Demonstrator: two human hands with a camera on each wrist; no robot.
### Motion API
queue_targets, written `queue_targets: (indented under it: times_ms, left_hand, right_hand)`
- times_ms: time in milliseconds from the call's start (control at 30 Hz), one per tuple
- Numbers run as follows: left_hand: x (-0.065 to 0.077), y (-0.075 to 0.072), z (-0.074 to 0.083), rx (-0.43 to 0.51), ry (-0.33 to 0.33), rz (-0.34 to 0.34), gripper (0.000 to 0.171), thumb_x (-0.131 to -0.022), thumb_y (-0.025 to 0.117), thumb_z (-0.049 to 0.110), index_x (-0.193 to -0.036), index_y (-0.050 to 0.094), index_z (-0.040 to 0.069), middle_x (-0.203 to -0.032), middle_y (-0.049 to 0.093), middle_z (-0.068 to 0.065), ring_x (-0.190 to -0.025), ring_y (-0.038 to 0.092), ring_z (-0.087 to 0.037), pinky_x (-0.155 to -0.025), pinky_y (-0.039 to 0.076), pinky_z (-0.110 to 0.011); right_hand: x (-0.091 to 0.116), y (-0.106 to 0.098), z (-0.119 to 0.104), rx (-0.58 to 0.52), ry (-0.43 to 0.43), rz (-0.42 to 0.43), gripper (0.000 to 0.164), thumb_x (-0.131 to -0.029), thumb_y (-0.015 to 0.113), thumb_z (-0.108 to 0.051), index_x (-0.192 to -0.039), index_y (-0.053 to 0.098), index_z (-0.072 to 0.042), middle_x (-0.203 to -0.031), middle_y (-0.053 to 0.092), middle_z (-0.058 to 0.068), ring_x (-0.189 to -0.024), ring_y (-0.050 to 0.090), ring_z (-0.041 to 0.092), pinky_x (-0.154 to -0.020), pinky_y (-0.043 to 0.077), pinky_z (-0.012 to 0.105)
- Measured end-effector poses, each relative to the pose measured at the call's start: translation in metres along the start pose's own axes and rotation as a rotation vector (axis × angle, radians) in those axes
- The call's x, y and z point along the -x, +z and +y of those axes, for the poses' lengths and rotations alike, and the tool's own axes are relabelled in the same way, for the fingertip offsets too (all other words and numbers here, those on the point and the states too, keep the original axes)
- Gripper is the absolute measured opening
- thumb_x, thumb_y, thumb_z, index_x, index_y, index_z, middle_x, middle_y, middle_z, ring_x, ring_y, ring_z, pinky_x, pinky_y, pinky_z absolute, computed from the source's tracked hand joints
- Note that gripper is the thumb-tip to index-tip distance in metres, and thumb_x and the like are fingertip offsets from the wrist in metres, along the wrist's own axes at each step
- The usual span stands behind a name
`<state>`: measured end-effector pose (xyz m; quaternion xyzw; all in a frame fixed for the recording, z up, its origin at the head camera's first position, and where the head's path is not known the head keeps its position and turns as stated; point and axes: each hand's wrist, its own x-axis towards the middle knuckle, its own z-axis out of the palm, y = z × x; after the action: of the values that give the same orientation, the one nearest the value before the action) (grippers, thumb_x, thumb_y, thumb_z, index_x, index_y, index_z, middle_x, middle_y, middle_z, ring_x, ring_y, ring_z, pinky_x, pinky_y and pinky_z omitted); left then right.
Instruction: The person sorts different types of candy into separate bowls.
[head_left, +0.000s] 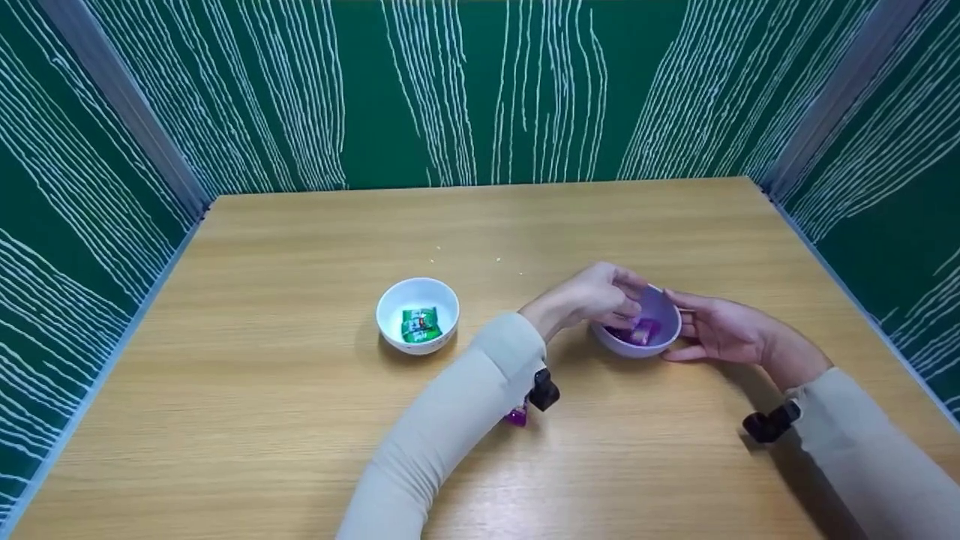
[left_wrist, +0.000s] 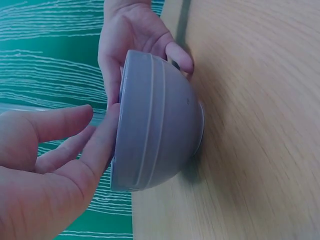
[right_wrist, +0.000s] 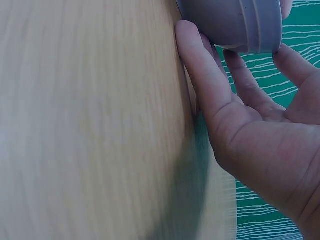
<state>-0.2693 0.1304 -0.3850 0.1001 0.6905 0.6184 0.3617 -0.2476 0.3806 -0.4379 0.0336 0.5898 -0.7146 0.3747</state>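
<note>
A pale purple bowl [head_left: 657, 309] stands right of the table's middle, with purple-wrapped candies [head_left: 643, 331] inside. My left hand [head_left: 596, 296] reaches over its left rim, fingertips down in the bowl; in the left wrist view the thumb is apart from the fingers. What those fingertips touch is hidden. At the bowl's right side is my right hand [head_left: 724, 330], its spread, nearly straight fingers [right_wrist: 202, 70] against the outer wall and its thumb at the rim. Another purple-wrapped candy [head_left: 517, 415] lies on the table, partly covered by the left sleeve.
To the left stands a white bowl [head_left: 418, 289] holding green-wrapped candy [head_left: 421, 325]. Several tiny pale specks dot the wooden table [head_left: 300, 247] behind the bowls. Green walls with white streaks [head_left: 480, 90] rise at the back and both sides. Black wrist cameras sit on both sleeves.
</note>
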Motion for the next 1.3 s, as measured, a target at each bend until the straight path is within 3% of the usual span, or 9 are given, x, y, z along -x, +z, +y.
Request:
queue_targets:
  times_ms: [167, 467, 700, 900, 1300]
  left_hand:
    - [0.003, 0.0, 0.0, -0.065, 0.003, 0.004, 0.044, -0.095, 0.062, -0.011, -0.136, 0.062, 0.003, -0.119, 0.067, -0.013, -0.112, 0.067, -0.029, -0.084, 0.06, -0.03]
    - [0.013, -0.005, 0.001, -0.072, 0.023, -0.026, 0.04, -0.094, 0.067, -0.005, -0.134, 0.065, 0.006, -0.111, 0.067, -0.004, -0.109, 0.069, -0.029, -0.08, 0.061, -0.029]
    - [0.032, -0.016, 0.003, -0.07, 0.073, -0.084, 0.038, -0.095, 0.067, -0.002, -0.133, 0.064, 0.003, -0.113, 0.067, -0.007, -0.111, 0.068, -0.031, -0.082, 0.061, -0.032]
    - [0.048, -0.024, 0.005, -0.133, 0.092, -0.102, 0.032, -0.095, 0.07, 0.003, -0.127, 0.067, 0.008, -0.109, 0.065, -0.003, -0.105, 0.068, -0.025, -0.082, 0.061, -0.031]
    - [0.087, -0.054, -0.013, -0.354, 0.114, -0.148, 0.038, -0.098, 0.069, 0.013, -0.135, 0.062, 0.008, -0.118, 0.066, 0.002, -0.11, 0.065, -0.018, -0.084, 0.06, -0.031]
  right_hand:
    - [0.0, 0.001, 0.0, 0.001, 0.006, 0.02, 0.036, -0.11, 0.039, -0.043, -0.136, 0.055, -0.022, -0.132, 0.063, 0.003, -0.124, 0.059, 0.022, -0.108, 0.045, 0.054]
    - [0.0, 0.001, 0.0, -0.009, 0.012, 0.019, 0.037, -0.11, 0.039, -0.043, -0.135, 0.056, -0.022, -0.132, 0.063, 0.004, -0.124, 0.06, 0.023, -0.108, 0.045, 0.054]
    - [0.0, -0.001, -0.001, 0.027, 0.003, 0.025, 0.037, -0.11, 0.039, -0.044, -0.136, 0.051, -0.022, -0.133, 0.061, 0.003, -0.123, 0.06, 0.022, -0.106, 0.047, 0.052]
    - [0.002, 0.0, -0.002, 0.02, 0.023, 0.073, 0.042, -0.108, 0.042, -0.047, -0.142, 0.044, -0.021, -0.134, 0.058, 0.005, -0.123, 0.059, 0.024, -0.107, 0.046, 0.052]
    - [-0.002, 0.004, 0.0, 0.015, 0.03, 0.113, 0.04, -0.108, 0.044, -0.047, -0.14, 0.049, -0.025, -0.135, 0.056, 0.006, -0.124, 0.058, 0.024, -0.107, 0.046, 0.053]
